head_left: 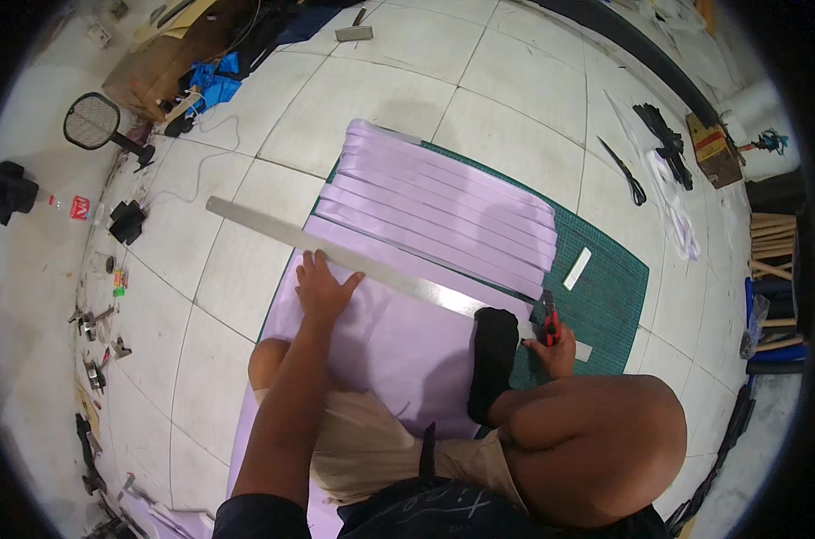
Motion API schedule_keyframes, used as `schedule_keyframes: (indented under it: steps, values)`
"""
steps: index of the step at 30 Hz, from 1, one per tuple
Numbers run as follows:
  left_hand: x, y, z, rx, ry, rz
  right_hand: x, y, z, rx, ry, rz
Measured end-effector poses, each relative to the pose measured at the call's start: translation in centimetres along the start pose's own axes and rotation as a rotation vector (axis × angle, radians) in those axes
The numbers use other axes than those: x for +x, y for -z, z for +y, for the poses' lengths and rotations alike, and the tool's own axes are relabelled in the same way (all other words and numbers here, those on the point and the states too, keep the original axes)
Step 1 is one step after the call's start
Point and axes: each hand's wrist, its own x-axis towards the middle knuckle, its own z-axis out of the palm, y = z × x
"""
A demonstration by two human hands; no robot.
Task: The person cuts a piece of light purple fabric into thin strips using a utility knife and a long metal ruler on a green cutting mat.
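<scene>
A long metal ruler [416,287] lies slantwise across a lilac sheet [371,332], on a green cutting mat [609,278]. My left hand [324,289] presses the ruler and sheet with its fingers spread. In my right hand [558,353] is a red and black utility knife [551,322], gripped near the ruler's right end, its tip by the right edge of the sheet. My black-socked foot [494,346] rests on the ruler left of the knife. Beyond the ruler, several cut lilac strips [439,202] lie side by side, overlapping in part.
A small white block [577,268] sits on the mat. Farther right on the tiled floor [533,117] are black scissors [625,172], black straps [663,144] and a cardboard box [713,151]. An electric fly swatter [102,126] leans at the left wall; a wood-like block [354,33] lies at the back.
</scene>
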Motion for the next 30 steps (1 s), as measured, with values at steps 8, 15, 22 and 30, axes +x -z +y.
schedule_keyframes:
  steps: [8,15,22,30]
  values:
    - [0.5,1.2,1.9,0.046,0.091,-0.060,0.3,-0.6,0.7,-0.058,0.068,0.048]
    - [1.5,-0.1,0.5,-0.034,0.050,-0.031,0.1,0.2,0.3,-0.081,0.066,-0.041]
    - [2.0,1.3,1.2,0.022,0.073,-0.145,0.3,0.8,-0.3,-0.103,0.080,-0.048]
    - [1.7,2.3,0.7,-0.009,0.056,-0.151,-0.3,0.0,1.7,-0.053,0.064,-0.082]
